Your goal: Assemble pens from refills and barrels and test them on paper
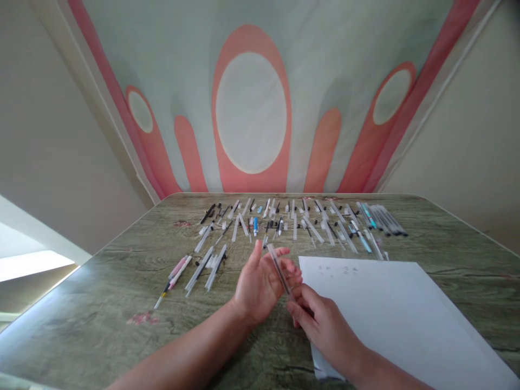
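Observation:
Near the middle of the table, my right hand (314, 317) pinches the lower end of a clear pen (279, 270) with a dark core. The pen slants up and to the left, across my left hand (262, 284). That hand is palm up with its thumb raised and its fingers spread and slightly curled; the pen lies in front of its palm and fingers, and whether it touches them is hard to tell. White paper (385, 314) with small faint marks near its top edge lies beneath and to the right of my right hand.
Rows of pen parts, clear tubes (295, 226) and dark caps cover the far part of the wood-patterned table (101, 303). Pink and white pens (179, 271) lie at the left. Several whole clear pens (385, 219) are grouped at the back right. A patterned sheet (252, 108) hangs behind.

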{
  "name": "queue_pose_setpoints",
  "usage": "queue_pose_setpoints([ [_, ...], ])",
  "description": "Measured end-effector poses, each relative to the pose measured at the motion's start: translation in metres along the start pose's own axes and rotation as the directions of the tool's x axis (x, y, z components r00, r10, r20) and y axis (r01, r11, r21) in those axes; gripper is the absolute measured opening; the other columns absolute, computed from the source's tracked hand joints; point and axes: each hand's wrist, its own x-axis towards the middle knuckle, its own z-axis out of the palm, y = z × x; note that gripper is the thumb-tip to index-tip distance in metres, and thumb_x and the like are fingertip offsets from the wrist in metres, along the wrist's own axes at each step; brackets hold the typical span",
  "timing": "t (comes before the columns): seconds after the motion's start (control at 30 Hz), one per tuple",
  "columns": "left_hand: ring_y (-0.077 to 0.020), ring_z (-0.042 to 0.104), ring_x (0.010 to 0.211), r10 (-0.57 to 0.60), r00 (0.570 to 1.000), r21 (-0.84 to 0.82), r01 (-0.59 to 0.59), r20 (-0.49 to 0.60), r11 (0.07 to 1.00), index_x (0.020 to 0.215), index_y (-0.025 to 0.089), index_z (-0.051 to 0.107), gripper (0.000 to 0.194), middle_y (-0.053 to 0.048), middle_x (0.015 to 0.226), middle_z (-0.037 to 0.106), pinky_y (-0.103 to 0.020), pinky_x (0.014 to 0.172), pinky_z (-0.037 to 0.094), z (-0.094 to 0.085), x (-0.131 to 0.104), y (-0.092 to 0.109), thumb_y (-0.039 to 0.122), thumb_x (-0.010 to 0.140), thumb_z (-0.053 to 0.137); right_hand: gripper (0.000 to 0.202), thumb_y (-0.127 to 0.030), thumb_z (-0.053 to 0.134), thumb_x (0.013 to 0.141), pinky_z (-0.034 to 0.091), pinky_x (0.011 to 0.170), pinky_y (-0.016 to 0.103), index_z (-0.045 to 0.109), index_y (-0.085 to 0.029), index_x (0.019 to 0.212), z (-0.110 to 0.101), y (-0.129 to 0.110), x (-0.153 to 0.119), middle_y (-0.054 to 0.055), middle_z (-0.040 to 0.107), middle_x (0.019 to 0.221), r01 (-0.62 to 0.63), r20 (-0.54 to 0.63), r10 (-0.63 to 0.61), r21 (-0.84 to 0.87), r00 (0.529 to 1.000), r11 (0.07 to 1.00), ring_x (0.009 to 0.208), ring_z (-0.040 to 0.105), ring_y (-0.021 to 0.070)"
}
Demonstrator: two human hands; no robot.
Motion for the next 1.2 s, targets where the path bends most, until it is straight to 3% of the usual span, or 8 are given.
queue_pose_setpoints([
  [0.13, -0.0238, 0.056, 0.101, 0.153, 0.985, 0.452, -0.100, -0.083, 0.886, 0.114, 0.014, 0.049, 0.049, -0.013, 0.108, 0.059, -0.040, 0.091, 0.042, -0.005, -0.001, -0.008, 0.053, 0.087, 0.040, 0.021, -0.038, 0.043, 0.091, 0.041, 0.054, 0.021, 0.052, -0.021, 0.082, -0.017, -0.004, 0.002, -0.003, 0.059, 0.062, -0.016, -0.071, 0.022, 0.086, 0.997, 0.996, 0.053, 0.053, 0.0111],
  [0.23, -0.0251, 0.048, 0.115, 0.215, 0.970, 0.897, -0.194, 0.114, 0.398, 0.123, 0.019, 0.047, 0.046, -0.011, 0.124, 0.053, -0.041, 0.100, 0.035, -0.009, -0.009, -0.019, 0.047, 0.086, 0.045, 0.025, -0.043, 0.045, 0.089, 0.044, 0.057, 0.021, 0.056, -0.021, 0.086, -0.035, -0.010, 0.004, -0.001, 0.062, 0.069, -0.018, -0.189, 0.039, 0.112, 0.981, 0.994, 0.061, 0.057, 0.0129],
  [0.3, -0.0257, 0.034, 0.129, 0.081, 0.953, 0.955, -0.296, 0.292, 0.036, 0.132, 0.024, 0.039, 0.051, -0.009, 0.137, 0.042, -0.042, 0.108, 0.026, -0.009, -0.016, -0.024, 0.045, 0.086, 0.046, 0.028, -0.046, 0.047, 0.088, 0.046, 0.058, 0.022, 0.059, -0.020, 0.088, -0.050, -0.014, 0.006, 0.002, 0.064, 0.075, -0.030, -0.276, 0.056, 0.097, 0.960, 0.995, 0.064, 0.058, 0.0140],
  [0.43, -0.0269, 0.017, 0.137, -0.215, 0.893, 0.848, -0.445, 0.396, -0.288, 0.139, 0.024, 0.029, 0.065, -0.009, 0.147, 0.028, -0.046, 0.112, 0.011, -0.007, -0.026, -0.028, 0.050, 0.083, 0.049, 0.035, -0.051, 0.051, 0.083, 0.047, 0.060, 0.024, 0.063, -0.019, 0.092, -0.091, -0.005, 0.010, 0.004, 0.068, 0.082, -0.104, -0.429, 0.086, -0.018, 0.899, 0.994, 0.064, 0.060, 0.0158],
  [0.6, -0.0276, 0.018, 0.137, -0.331, 0.865, 0.788, -0.488, 0.378, -0.375, 0.138, 0.024, 0.032, 0.059, -0.009, 0.147, 0.027, -0.048, 0.112, 0.006, -0.005, -0.028, -0.024, 0.051, 0.086, 0.041, 0.037, -0.056, 0.052, 0.078, 0.046, 0.067, 0.023, 0.066, -0.023, 0.090, -0.171, 0.064, 0.025, 0.001, 0.071, 0.088, -0.353, -0.567, 0.118, -0.325, 0.815, 0.877, 0.077, 0.064, 0.0178],
  [0.83, -0.0288, 0.022, 0.135, -0.319, 0.862, 0.766, -0.500, 0.394, -0.405, 0.137, 0.023, 0.034, 0.058, -0.010, 0.146, 0.030, -0.048, 0.111, 0.011, -0.004, -0.029, -0.023, 0.050, 0.087, 0.041, 0.043, -0.055, 0.054, 0.068, 0.042, 0.057, 0.038, 0.069, -0.015, 0.077, -0.278, 0.169, 0.041, 0.017, 0.070, 0.081, -0.661, -0.760, 0.195, -0.371, 0.620, 0.653, 0.074, 0.063, 0.0345],
  [0.97, -0.0285, 0.024, 0.135, -0.312, 0.860, 0.751, -0.507, 0.404, -0.423, 0.137, 0.024, 0.035, 0.057, -0.009, 0.145, 0.032, -0.046, 0.111, 0.013, -0.004, -0.029, -0.022, 0.050, 0.087, 0.042, 0.044, -0.055, 0.054, 0.068, 0.042, 0.053, 0.040, 0.070, -0.014, 0.078, -0.304, 0.200, 0.047, 0.022, 0.070, 0.080, -0.750, -0.797, 0.236, -0.358, 0.555, 0.556, 0.073, 0.064, 0.0391],
  [1.2, -0.0266, 0.024, 0.135, -0.330, 0.846, 0.718, -0.531, 0.419, -0.449, 0.137, 0.023, 0.035, 0.057, -0.009, 0.145, 0.033, -0.044, 0.112, 0.013, -0.006, -0.026, -0.021, 0.052, 0.088, 0.038, 0.044, -0.054, 0.057, 0.067, 0.044, 0.053, 0.041, 0.073, -0.017, 0.086, -0.308, 0.224, 0.067, 0.021, 0.070, 0.085, -0.803, -0.805, 0.294, -0.335, 0.516, 0.493, 0.075, 0.064, 0.0401],
])
